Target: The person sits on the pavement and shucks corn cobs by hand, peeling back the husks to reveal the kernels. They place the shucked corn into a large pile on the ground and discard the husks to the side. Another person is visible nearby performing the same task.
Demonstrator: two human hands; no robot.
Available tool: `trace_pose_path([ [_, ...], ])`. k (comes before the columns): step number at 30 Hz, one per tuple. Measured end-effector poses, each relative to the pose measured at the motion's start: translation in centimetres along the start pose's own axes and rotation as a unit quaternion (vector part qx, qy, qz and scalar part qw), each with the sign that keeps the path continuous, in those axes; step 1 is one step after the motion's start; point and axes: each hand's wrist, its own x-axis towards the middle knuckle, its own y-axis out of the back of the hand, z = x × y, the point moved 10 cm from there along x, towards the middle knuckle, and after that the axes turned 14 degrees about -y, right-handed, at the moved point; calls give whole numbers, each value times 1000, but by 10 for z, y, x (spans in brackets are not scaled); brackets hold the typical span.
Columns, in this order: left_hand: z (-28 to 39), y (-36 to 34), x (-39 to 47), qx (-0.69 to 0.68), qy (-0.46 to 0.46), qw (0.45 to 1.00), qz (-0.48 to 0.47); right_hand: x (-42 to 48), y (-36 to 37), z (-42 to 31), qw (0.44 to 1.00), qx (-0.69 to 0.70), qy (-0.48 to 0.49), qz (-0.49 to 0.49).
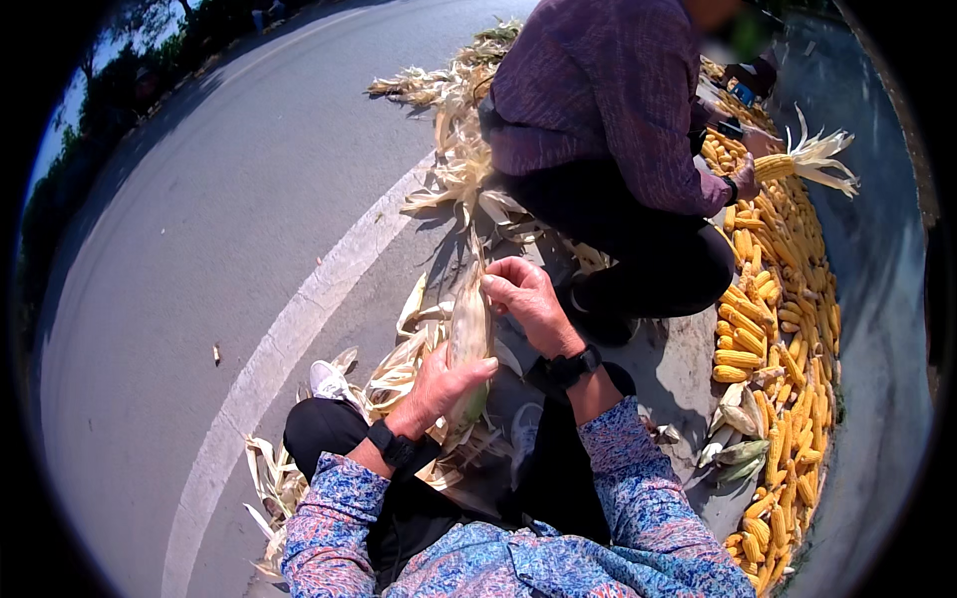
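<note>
An ear of corn in its dry husk point(470, 321) stands nearly upright between my knees, its tip pointing away from me. My left hand point(446, 383) is wrapped around the lower part of the ear, with the thumb across its front. Near the tip, the thumb and fingers of my right hand point(529, 300) pinch the edge of the husk. The husk still covers the ear, and no kernels show on it. Below and beside the ear lie loose, pale corn husks point(396, 370) on the pavement.
A long pile of husked yellow corn cobs point(792, 359) runs along my right. Several unhusked ears point(736, 441) lie at its near edge. Ahead, a co-worker in a purple shirt point(598, 97) crouches, holding a cob with peeled-back husk point(777, 166). More husks point(456, 142) trail beyond; a white painted line point(299, 306) crosses the road.
</note>
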Motion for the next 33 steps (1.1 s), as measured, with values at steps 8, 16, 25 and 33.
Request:
trace_pose_path([
  [8,4,22,-10,211,-73,974,38,0,-3,19,993,16,-79,-88],
  [16,0,26,-16,256,-50,965,28,4,-8,31,987,0,-114,-115],
  [25,-3,25,-19,236,-53,970,20,3,-10,35,987,-4,-113,-116],
  [33,-35,40,-19,251,-57,966,30,5,-13,38,988,-34,-111,-97],
])
